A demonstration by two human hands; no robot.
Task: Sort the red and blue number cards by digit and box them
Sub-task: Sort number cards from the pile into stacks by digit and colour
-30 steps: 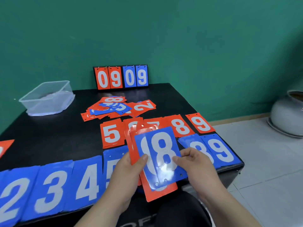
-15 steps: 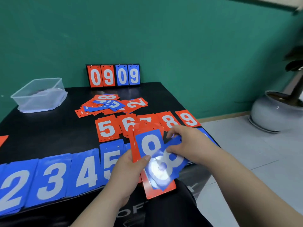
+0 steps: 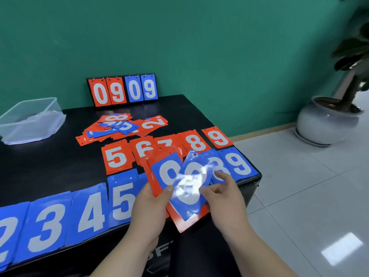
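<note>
Blue card (image 3: 189,188) held over the bench's (image 3: 60,156) near right edge.
Thin, glossy, probably slippery, it is pinched edgewise by fingers (image 3: 221,174) of the right hand (image 3: 225,196); the stack (image 3: 152,176) is gripped by the left hand (image 3: 147,208).

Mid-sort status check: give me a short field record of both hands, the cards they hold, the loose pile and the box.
left hand: grips fanned stack of red and blue number cards, blue card on top
right hand: pinches single blue number card, tilted, digit blurred by glare, likely 8
blue 8 pile: on black table, just beyond right hand
unsorted pile: mixed red and blue cards, rear centre
clear plastic box: rear left, no cards seen inside
</note>
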